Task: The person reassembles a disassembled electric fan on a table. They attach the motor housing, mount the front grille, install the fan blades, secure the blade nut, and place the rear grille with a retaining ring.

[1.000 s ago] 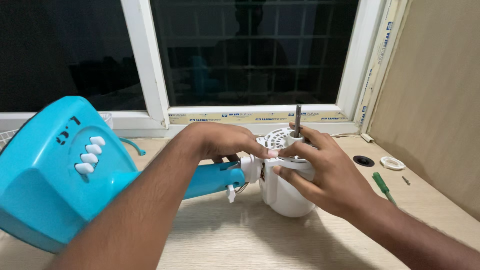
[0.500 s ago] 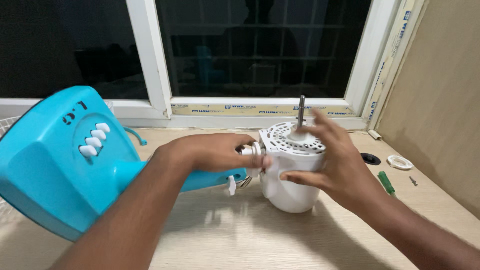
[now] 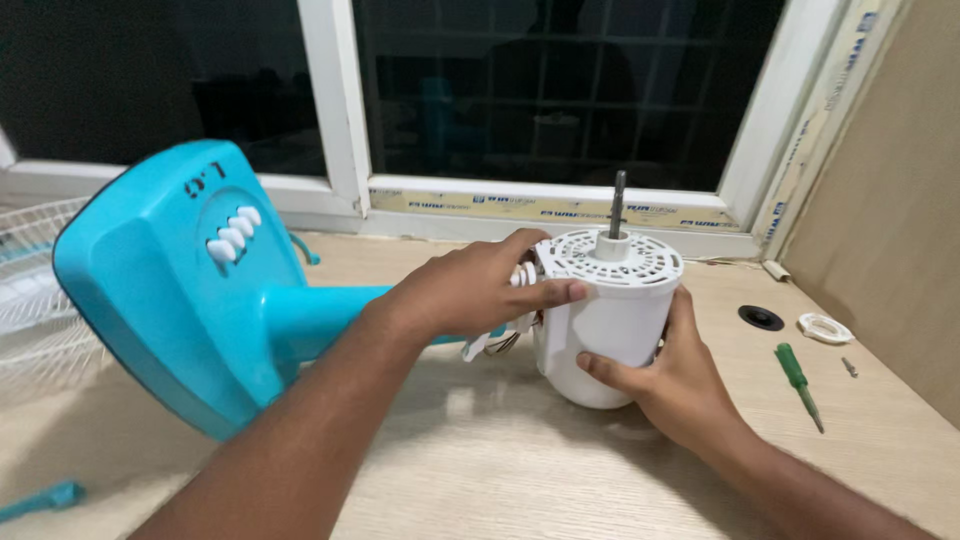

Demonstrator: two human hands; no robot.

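Observation:
A blue table-fan base lies on its side on the wooden table, its neck pointing right to a white motor housing. A metal shaft sticks up from the housing's vented top. My left hand covers the joint between neck and housing, fingers closed on it and reaching the housing's upper left side. My right hand cups the housing from the lower right, thumb under its front.
A green-handled screwdriver, a small screw, a white ring and a black round cap lie on the table at right. A white wire fan guard sits far left. A blue piece lies bottom left. A dark window stands behind.
My right hand has slid from the housing's top and shaft down to cup its lower right side. My left hand has shifted right onto the joint. The view has moved left.

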